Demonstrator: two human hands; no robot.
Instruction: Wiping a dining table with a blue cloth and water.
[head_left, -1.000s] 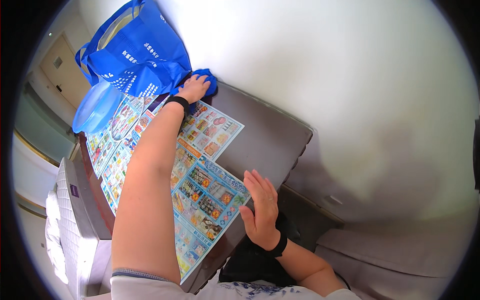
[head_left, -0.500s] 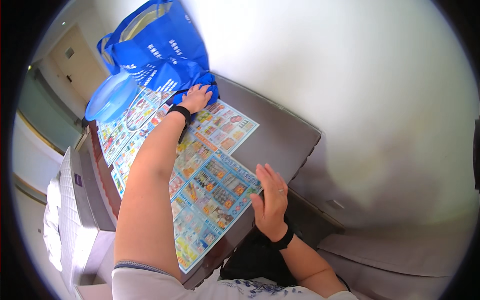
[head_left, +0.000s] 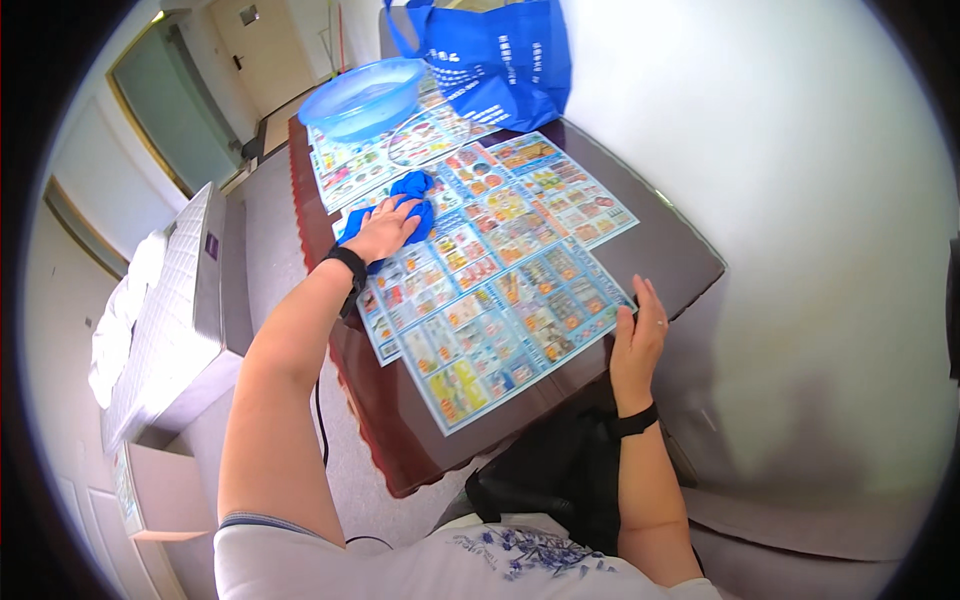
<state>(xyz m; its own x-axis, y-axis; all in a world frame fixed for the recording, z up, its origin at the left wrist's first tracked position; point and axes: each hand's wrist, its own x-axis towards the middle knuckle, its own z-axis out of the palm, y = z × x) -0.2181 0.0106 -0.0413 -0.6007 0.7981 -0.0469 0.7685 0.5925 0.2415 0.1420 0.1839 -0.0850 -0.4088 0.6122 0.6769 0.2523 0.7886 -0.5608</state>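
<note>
Head view: what lies left of centre?
— Crumpled blue cloth [head_left: 412, 185], soft folds bunched beneath the left hand [head_left: 383, 232], its grip spread flat, on thin printed sheets [head_left: 520, 270] atop the scalloped worktop [head_left: 680, 240].
— And the right hand [head_left: 638, 350]?
— Right of centre at the worktop's edge, grip apart, fingers straight.

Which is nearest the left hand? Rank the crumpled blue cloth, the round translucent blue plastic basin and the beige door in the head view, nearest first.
1. Crumpled blue cloth: under the left hand, touching it.
2. Round translucent blue plastic basin: ahead, toward the far end of the table.
3. Beige door: ahead-left, in the background.
</note>
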